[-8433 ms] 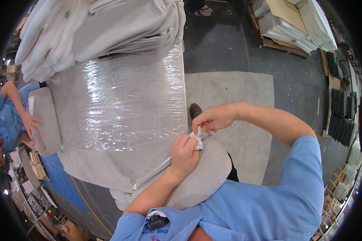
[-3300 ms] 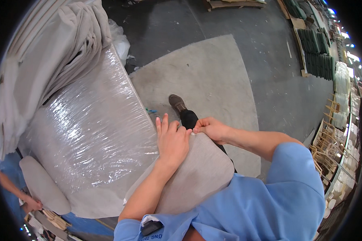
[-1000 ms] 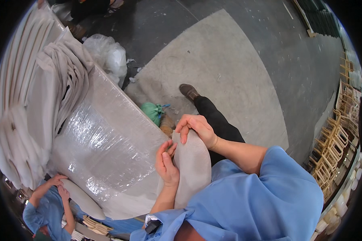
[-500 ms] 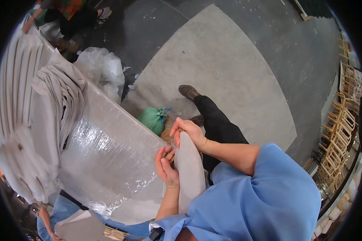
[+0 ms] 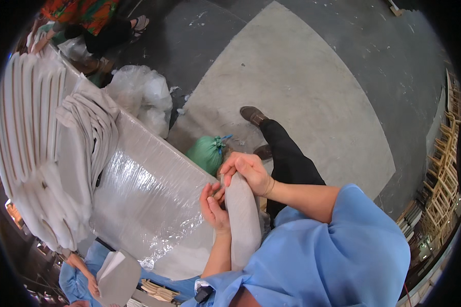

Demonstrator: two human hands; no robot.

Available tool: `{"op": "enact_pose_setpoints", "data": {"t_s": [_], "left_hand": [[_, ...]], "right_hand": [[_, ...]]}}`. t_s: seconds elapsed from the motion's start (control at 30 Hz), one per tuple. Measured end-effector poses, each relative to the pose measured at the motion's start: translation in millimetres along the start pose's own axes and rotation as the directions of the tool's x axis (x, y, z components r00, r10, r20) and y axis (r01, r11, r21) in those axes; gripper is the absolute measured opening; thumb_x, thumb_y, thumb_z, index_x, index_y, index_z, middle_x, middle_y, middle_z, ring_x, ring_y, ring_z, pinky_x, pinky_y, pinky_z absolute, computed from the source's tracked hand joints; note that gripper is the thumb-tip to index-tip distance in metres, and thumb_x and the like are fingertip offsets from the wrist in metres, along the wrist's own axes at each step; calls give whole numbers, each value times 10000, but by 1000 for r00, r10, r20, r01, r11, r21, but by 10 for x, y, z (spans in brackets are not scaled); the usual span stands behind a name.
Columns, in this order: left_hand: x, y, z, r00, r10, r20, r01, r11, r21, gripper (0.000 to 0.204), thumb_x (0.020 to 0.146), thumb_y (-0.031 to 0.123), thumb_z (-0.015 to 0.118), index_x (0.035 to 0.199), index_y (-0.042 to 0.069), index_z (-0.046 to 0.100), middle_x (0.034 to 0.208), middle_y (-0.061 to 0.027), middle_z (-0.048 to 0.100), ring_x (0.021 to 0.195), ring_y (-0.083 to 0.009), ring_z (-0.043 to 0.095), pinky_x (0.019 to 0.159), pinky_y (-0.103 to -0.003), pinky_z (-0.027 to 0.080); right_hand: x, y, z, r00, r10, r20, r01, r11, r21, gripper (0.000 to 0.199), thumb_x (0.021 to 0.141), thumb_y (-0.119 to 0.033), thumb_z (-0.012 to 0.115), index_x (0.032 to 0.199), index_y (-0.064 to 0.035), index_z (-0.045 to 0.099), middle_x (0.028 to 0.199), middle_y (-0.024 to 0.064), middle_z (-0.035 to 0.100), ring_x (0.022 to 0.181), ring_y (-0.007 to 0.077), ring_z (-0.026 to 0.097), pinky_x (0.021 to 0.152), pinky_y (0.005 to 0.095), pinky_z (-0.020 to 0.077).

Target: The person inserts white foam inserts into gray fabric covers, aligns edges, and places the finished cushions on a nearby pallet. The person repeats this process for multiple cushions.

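Note:
A light grey, fabric-covered padded cushion [image 5: 242, 225] stands on edge against my blue shirt, its narrow end pointing away from me. Over that far end bends my right hand [image 5: 250, 175], its fingers curled across the top corner. My left hand [image 5: 216, 209] is on the cushion's left side, with bent fingers at the fabric edge near the far end. The two hands' fingertips nearly meet there, and what they pinch at the edge is too small to make out. To the left is a table [image 5: 153, 194] covered in clear plastic film.
Stacked grey padded pieces [image 5: 30, 123] and folded grey fabric [image 5: 89, 123] lie on the table's left. Beyond its edge sit a tied green sack [image 5: 206, 153] and a clear plastic bundle [image 5: 143, 94]. Co-workers stand at upper left and lower left, one holding a grey panel [image 5: 119, 279]. Wooden frames [image 5: 443, 169] line the right.
The whole scene has shifted slightly right in the picture. My right hand's fingers have curled further over the cushion's end. The lower-left co-worker's panel has been turned.

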State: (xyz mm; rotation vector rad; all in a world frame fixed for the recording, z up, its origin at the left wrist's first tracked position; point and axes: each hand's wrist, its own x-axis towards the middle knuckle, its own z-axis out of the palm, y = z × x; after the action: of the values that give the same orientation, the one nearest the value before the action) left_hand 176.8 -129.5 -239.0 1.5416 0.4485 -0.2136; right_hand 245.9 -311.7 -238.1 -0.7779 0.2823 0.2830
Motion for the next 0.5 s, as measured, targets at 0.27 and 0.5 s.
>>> {"op": "enact_pose_setpoints", "data": {"t_s": [0.27, 0.5], "left_hand": [[15, 48, 31, 1000, 10, -24, -8, 996, 91, 402, 1127, 158, 405, 1467, -24, 517, 1237, -188, 686, 1009, -219, 728, 891, -338, 593], [-264, 449, -582, 997, -47, 63, 26, 956, 291, 349, 1112, 183, 548, 1420, 31, 609, 1337, -111, 697, 1147, -197, 710, 1012, -341, 556]], "right_hand": [[529, 177, -256, 919, 318, 233, -264, 936, -235, 630, 1113, -513, 436, 885, 4, 715, 738, 111, 710, 652, 148, 666, 642, 285, 519], [703, -107, -34, 749, 594, 295, -382, 750, -540, 383, 1070, -379, 605, 1054, -13, 714, 919, 110, 757, 802, 173, 703, 771, 294, 553]]}}
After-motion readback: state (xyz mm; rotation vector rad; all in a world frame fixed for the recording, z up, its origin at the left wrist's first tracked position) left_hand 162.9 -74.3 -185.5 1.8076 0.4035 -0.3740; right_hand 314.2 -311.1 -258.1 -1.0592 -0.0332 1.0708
